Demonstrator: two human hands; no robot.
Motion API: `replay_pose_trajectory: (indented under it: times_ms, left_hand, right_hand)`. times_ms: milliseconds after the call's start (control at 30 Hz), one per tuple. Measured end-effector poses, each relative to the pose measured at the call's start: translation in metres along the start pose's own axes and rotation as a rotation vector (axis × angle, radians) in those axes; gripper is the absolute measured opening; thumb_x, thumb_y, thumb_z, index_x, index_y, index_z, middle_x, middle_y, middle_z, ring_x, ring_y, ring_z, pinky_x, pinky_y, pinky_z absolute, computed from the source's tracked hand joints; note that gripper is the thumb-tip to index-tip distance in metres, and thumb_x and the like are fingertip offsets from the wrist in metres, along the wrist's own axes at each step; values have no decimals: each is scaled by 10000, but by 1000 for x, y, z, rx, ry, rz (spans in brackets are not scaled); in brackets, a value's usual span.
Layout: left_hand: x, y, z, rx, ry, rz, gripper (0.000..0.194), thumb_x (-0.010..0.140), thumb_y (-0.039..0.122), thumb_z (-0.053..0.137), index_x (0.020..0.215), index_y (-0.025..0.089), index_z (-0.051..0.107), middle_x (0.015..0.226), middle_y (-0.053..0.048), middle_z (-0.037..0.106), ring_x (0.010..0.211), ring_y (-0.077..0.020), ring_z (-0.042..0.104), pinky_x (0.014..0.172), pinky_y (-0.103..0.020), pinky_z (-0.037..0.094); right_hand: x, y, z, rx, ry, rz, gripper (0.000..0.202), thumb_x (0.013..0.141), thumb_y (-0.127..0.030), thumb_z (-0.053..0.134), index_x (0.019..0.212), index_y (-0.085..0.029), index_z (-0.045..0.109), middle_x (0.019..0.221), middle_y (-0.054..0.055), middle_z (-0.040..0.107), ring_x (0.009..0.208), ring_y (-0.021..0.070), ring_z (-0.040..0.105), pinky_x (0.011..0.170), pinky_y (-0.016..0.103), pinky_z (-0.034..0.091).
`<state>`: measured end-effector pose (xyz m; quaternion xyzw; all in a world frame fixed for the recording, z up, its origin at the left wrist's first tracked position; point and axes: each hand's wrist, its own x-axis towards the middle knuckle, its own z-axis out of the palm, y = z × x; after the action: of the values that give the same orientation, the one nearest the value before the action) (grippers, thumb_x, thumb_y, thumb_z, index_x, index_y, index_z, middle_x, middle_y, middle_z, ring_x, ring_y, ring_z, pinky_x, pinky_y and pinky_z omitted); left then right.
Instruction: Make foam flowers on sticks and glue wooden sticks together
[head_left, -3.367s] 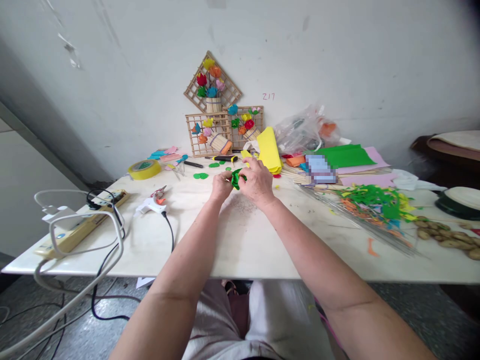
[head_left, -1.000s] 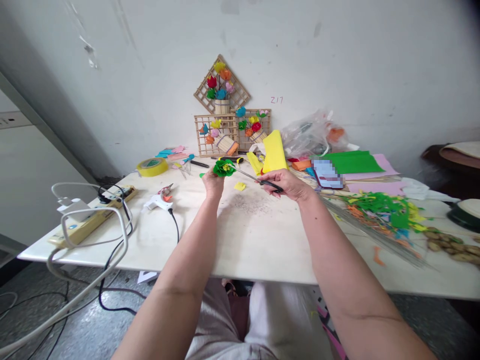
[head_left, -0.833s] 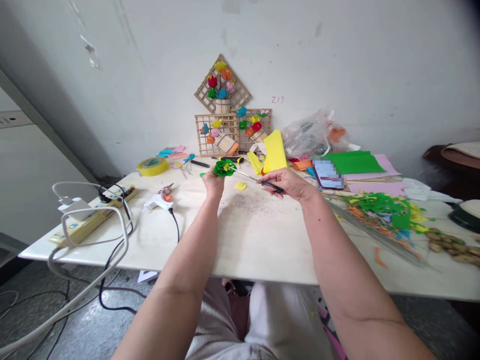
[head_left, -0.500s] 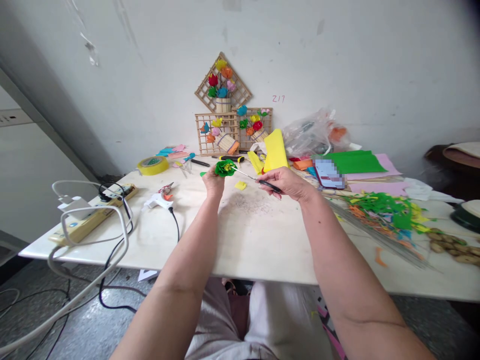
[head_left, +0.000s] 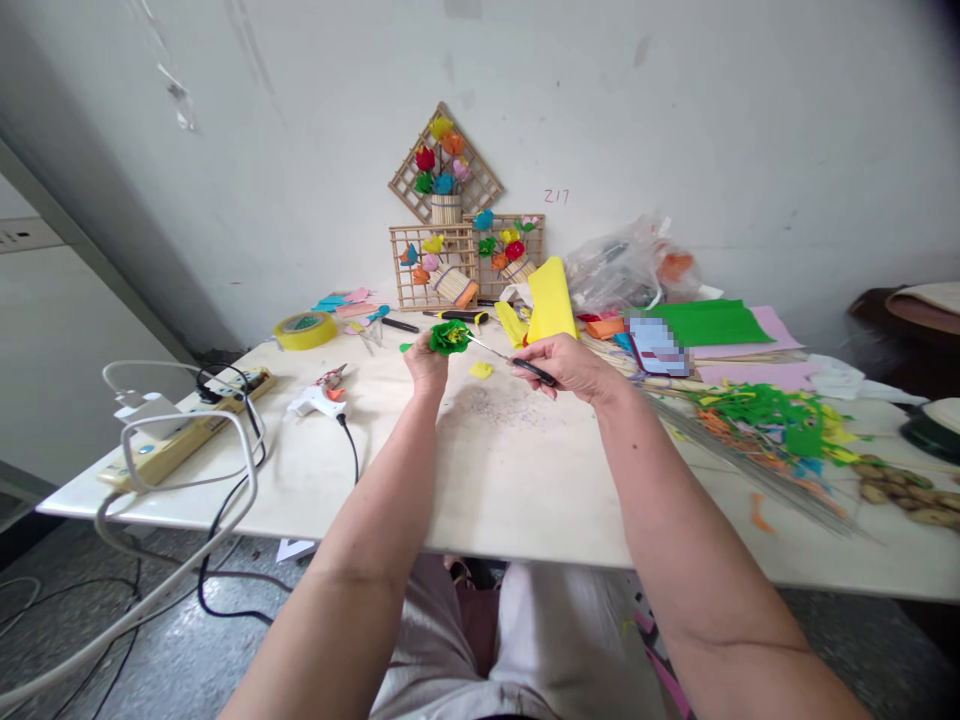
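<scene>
A pale surface (head_left: pixel 517 490) spans the view. At its back, 3 flowered lattice frames (head_left: pixel 466 228) stand together: 2 below, 1 above, turned as a diamond. A folded yellow sheet (head_left: pixel 552 300) lies in front, toward the right. The right hand (head_left: pixel 562 365) has its grip closed around the black handle of a thin tool (head_left: pixel 531 370); the left hand's (head_left: pixel 427 368) grip is closed on a green flower (head_left: pixel 447 338) above the surface. The tool's metal tip reaches the flower's yellow centre; I cannot tell whether they touch. Nearby lies a small yellow scrap (head_left: pixel 481 370).
</scene>
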<state>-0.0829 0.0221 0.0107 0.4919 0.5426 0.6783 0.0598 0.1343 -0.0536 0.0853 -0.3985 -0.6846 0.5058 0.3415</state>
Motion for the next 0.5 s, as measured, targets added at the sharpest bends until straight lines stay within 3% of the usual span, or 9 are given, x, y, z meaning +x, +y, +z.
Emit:
replay_pose_trajectory:
  times_ms: [200, 367, 500]
  left_hand:
    - [-1, 0, -1, 10, 8, -15, 69, 577, 116, 554, 594, 175, 584, 532, 42, 536, 563, -124, 481, 608, -244, 381]
    - [0, -6, 2, -12, 13, -1, 63, 584, 104, 565, 605, 157, 590, 520, 40, 507, 547, -109, 439, 596, -239, 354]
    - [0, -10, 4, -28, 6, 7, 65, 600, 102, 544, 608, 146, 591, 515, 45, 491, 553, -101, 422, 591, -235, 346]
  right_hand:
    - [0, 2, -3, 32, -12, -39, 295, 617, -294, 734, 817, -81, 696, 487, -17, 538, 381, 47, 408, 311, 161, 324]
    - [0, 1, -1, 53, 9, -37, 207, 610, -256, 714, 731, -93, 679, 486, -17, 525, 398, 53, 418, 306, 161, 312]
    - [0, 0, 1, 28, 27, -20, 213, 612, -227, 693, 774, -89, 686, 496, -18, 537, 402, 58, 430, 308, 165, 317]
